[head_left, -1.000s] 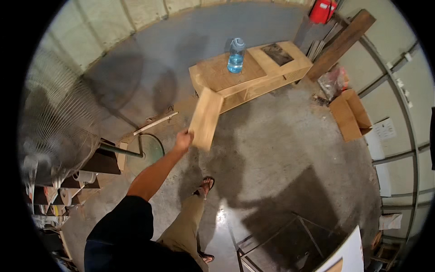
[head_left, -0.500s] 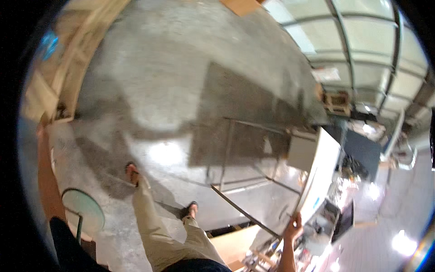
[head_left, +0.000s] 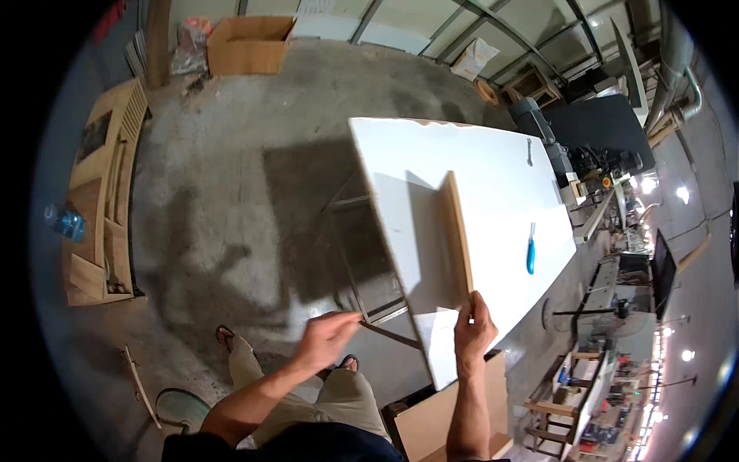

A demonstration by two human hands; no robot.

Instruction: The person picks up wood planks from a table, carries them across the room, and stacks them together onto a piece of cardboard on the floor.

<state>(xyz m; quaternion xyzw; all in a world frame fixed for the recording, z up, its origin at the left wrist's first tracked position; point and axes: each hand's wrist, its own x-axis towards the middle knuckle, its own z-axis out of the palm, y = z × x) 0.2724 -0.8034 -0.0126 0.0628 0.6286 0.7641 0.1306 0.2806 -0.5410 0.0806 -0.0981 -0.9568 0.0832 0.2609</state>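
Note:
My right hand (head_left: 475,336) is closed around the near end of a long wooden board (head_left: 460,239). The board stands on its narrow edge across a white tabletop (head_left: 493,181) and throws a shadow to its left. My left hand (head_left: 327,340) is off the table's left edge, fingers stretched out, holding nothing. To the right of the board lies a slim tool with a blue handle (head_left: 531,256); its exact kind is unclear. A small wrench (head_left: 529,152) rests near the tabletop's far right corner.
A wooden cabinet frame (head_left: 115,223) with a blue plastic bottle (head_left: 68,223) stands at left. Near my left elbow is a round stool (head_left: 181,408). A cardboard box (head_left: 250,48) sits far back. Machinery (head_left: 539,127) and a standing fan (head_left: 593,317) are beyond the table.
The view has swung, bringing the tabletop to the middle. My left hand has come from the wooden cabinet frame at left to the front of my body. My right hand stays by the table.

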